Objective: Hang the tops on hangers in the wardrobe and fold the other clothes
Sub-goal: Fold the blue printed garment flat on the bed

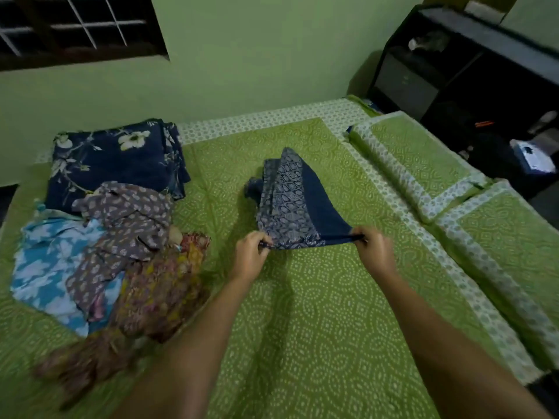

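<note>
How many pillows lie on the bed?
2, both along the right side of the bed: the farther pillow near the dark shelf unit, the nearer pillow just in front of it. Others may lie out of view.

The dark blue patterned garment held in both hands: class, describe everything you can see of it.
The dark blue garment is soft woven-looking cloth, part printed with a pale repeating motif, part plain navy. It lies partly folded on the green bedspread, its far end bunched. Its near edge is lifted and stretched taut between the left hand and right hand, each pinching a corner.
</note>
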A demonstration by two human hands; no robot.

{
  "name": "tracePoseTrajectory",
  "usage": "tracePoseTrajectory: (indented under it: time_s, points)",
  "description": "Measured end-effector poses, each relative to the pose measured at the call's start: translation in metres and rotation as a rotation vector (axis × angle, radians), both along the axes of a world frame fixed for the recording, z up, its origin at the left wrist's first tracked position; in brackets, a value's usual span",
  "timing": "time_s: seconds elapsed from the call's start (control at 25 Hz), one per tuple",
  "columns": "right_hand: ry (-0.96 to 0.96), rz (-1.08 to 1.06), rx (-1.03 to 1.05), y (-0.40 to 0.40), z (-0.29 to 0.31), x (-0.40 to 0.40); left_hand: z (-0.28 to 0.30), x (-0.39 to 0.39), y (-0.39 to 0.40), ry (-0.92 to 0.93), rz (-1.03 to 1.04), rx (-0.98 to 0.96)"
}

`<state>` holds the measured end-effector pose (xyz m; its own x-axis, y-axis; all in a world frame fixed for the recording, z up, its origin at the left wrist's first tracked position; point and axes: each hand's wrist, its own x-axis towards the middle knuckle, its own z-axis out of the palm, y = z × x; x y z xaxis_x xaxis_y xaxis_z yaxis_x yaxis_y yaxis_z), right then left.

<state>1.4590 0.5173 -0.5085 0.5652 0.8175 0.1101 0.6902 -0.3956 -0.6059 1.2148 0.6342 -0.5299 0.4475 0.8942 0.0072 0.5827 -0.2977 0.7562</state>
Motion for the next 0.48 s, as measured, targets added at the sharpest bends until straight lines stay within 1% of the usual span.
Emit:
tracePoseTrajectory:
  time_s: [0.08,0.16,0.24,0.28,0.32,0.36,0.4,0.44,0.48]
  points:
    - [0.061,0.01,-0.123,-0.024,-0.077,-0.004,-0.078,-0.009,-0.023,0.104,-0.018,-0.055]
    - [0.1,0.077,-0.288,-0.049,-0.155,-0.007,-0.155,-0.019,-0.048,0.241,-0.076,-0.134]
    - [0.037,0.203,-0.503,-0.072,-0.216,-0.015,-0.208,-0.025,-0.07,0.414,-0.15,-0.183]
    - [-0.059,0.282,-0.582,-0.079,-0.239,-0.017,-0.226,-0.026,-0.077,0.535,-0.199,-0.138]
    - [-0.165,0.37,-0.606,-0.083,-0.26,-0.019,-0.241,-0.024,-0.081,0.672,-0.271,-0.049]
    - [-0.273,0.447,-0.597,-0.083,-0.276,-0.018,-0.251,-0.02,-0.081,0.778,-0.343,0.06]
    - [-0.353,0.507,-0.64,-0.081,-0.286,-0.019,-0.258,-0.015,-0.078,0.856,-0.423,0.146]
    - [-0.35,0.558,-0.731,-0.077,-0.292,-0.022,-0.265,-0.01,-0.076,0.924,-0.501,0.205]
    - [-0.341,0.598,-0.807,-0.07,-0.295,-0.023,-0.268,-0.004,-0.074,0.99,-0.567,0.208]
